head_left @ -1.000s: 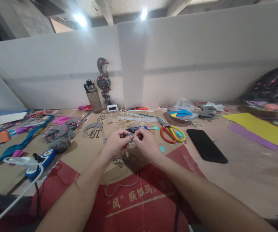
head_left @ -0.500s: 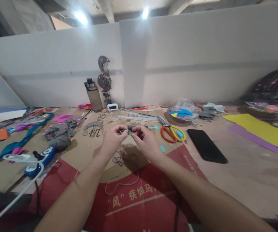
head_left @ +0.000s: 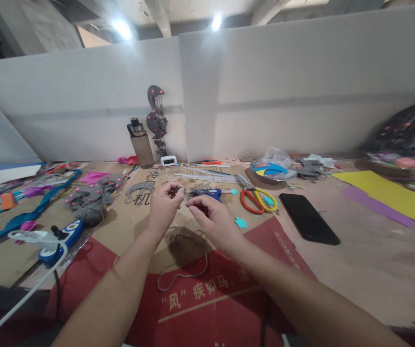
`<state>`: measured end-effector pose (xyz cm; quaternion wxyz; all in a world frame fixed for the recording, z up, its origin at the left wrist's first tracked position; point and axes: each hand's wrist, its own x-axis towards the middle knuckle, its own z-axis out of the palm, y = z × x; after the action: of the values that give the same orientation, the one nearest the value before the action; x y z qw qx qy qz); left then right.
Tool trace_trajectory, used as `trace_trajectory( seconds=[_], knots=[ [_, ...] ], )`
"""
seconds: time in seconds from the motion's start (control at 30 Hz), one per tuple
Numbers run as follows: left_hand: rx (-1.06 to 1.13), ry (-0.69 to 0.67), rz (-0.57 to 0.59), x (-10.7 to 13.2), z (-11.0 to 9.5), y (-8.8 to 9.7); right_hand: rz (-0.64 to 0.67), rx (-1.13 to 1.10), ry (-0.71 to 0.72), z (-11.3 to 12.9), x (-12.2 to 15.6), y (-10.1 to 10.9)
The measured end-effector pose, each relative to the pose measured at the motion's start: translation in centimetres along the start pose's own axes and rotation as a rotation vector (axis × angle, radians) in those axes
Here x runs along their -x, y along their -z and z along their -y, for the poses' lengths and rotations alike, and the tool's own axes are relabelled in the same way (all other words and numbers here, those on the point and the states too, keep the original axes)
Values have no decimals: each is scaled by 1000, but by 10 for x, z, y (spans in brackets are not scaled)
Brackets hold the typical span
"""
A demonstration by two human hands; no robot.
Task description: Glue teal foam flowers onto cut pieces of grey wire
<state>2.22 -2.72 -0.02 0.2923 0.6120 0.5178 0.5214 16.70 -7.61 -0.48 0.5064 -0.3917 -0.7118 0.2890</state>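
My left hand (head_left: 167,205) is closed in a pinch at the middle of the cardboard, with a small bit of grey yarn (head_left: 180,191) showing at its fingertips. Beside it, a little lower and to the right, my right hand (head_left: 211,219) has its thumb and fingertips brought together. What they grip, if anything, is too small to tell. Below both hands a loose length of grey yarn (head_left: 186,275) curls over the red and brown cardboard (head_left: 207,308). Just behind my right hand lies a blue glue gun (head_left: 208,193), partly hidden.
Scissors (head_left: 256,198) with red and yellow handles and a black phone (head_left: 308,218) lie to the right. At left are a grey yarn ball (head_left: 91,213) and a power strip (head_left: 63,241) with a white cable. A bottle (head_left: 142,148) stands by the back panel.
My hands have come apart from their shared pinch. The right hand has moved down and slightly toward me, the left slightly left. More of the glue gun and a turquoise flower cutout now shows.
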Motion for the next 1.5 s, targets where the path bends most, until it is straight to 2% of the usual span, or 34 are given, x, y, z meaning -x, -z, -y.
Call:
trace_trajectory(
  seconds=[0.1, 0.2, 0.27, 0.33, 0.37, 0.4, 0.5, 0.57, 0.63, 0.67, 0.73, 0.9, 1.0, 1.07, 1.17, 1.2, 1.3, 1.37, 1.5],
  knots=[
    [147, 2, -105, -9, 1, 10, 43, 63, 133, 19, 10, -3],
    [408, -4, -249, -20, 0, 24, 199, 193, 431, 34, 21, -6],
    [557, 26, -297, -27, 2, 33, 320, 291, 669, 39, 26, -5],
    [652, 64, -302, -32, 4, 37, 324, 318, 785, 38, 25, 0],
    [682, 77, -297, -33, 5, 38, 264, 304, 765, 36, 22, 4],
    [705, 88, -285, -33, 5, 37, 181, 296, 686, 31, 18, 9],
    [751, 124, -238, -30, 3, 32, -48, 455, 256, 8, 0, 26],
    [762, 133, -205, -26, 1, 28, -38, 693, -28, -13, -11, 34],
    [759, 126, -173, -23, -1, 25, 49, 894, -277, -34, -17, 38],
    [756, 123, -158, -22, -2, 24, 110, 949, -350, -43, -19, 37],
    [754, 125, -140, -21, -2, 23, 208, 959, -411, -59, -20, 35],
    [749, 141, -103, -19, 2, 19, 153, 753, -548, -79, -26, 34],
    [729, 107, -108, -20, 6, 16, 116, 661, -577, -81, -32, 37],
    [700, 81, -112, -20, 8, 15, -29, 531, -522, -77, -33, 37],
    [655, 52, -117, -20, 10, 14, -296, 232, -359, -64, -30, 33],
    [646, 44, -118, -20, 9, 14, -309, 130, -327, -58, -29, 30],
    [642, 30, -109, -18, 8, 13, -166, -79, -326, -42, -23, 24],
    [657, 30, -106, -18, 7, 13, -135, -62, -295, -32, -18, 20],
    [712, 36, -109, -18, 6, 14, -127, -76, -140, -24, -9, 14]
  ],
)
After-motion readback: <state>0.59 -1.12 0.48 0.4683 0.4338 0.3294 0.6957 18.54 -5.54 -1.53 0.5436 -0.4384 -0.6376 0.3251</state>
